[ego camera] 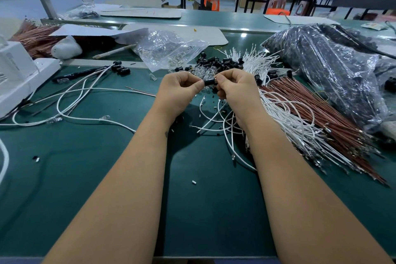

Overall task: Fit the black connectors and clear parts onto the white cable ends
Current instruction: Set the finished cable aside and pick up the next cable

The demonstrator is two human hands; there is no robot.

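My left hand [179,90] and my right hand [234,88] meet above the green table [85,178], and together they pinch one black connector [209,82] between their fingertips. Just behind the hands lies a heap of clear parts [204,72] and a pile of loose black connectors [216,62]. A thick bundle of white cables [285,113] fans out to the right under my right wrist. A few white cables with black connectors fitted [120,68] lie to the left. What my fingers hide of the held connector I cannot see.
A clear bag of parts [169,49] lies behind the piles. A bundle of brown wires [321,113] and a large dark plastic bag [334,66] fill the right side. A white machine [19,75] stands at the left. Small scraps dot the table.
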